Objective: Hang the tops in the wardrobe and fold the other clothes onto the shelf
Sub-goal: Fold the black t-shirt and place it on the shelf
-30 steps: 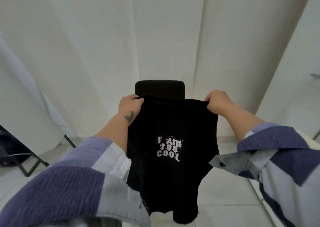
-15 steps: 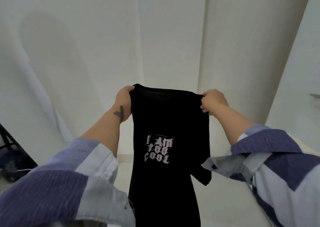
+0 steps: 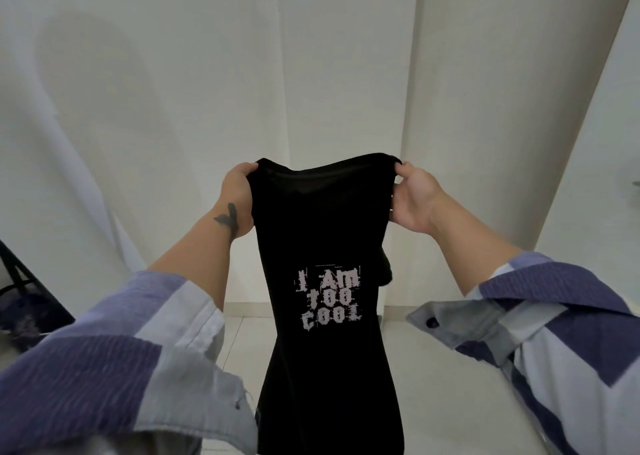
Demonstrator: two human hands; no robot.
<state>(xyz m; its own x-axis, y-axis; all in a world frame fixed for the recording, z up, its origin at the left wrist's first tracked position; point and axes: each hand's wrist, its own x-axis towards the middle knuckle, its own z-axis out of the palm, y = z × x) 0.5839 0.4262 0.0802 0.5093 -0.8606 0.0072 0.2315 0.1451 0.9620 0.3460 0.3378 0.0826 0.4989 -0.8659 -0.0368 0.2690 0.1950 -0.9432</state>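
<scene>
Black top (image 3: 322, 232) front: pale distressed print "I AM TOO COOL", three lines.

Plain white wall panels (image 3: 173, 90) rise behind; a pale tiled floor (image 3: 433, 368) lies below, a black metal rack (image 3: 24, 281) at far left.

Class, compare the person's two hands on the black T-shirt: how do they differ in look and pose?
The left hand shows its back, with a dark tattoo near the wrist; the right hand shows its palm side and no tattoo. The left hand's fingers are tucked behind the cloth; the right hand's thumb is visible. Both take a grip on the top edge of the black T-shirt.
</scene>
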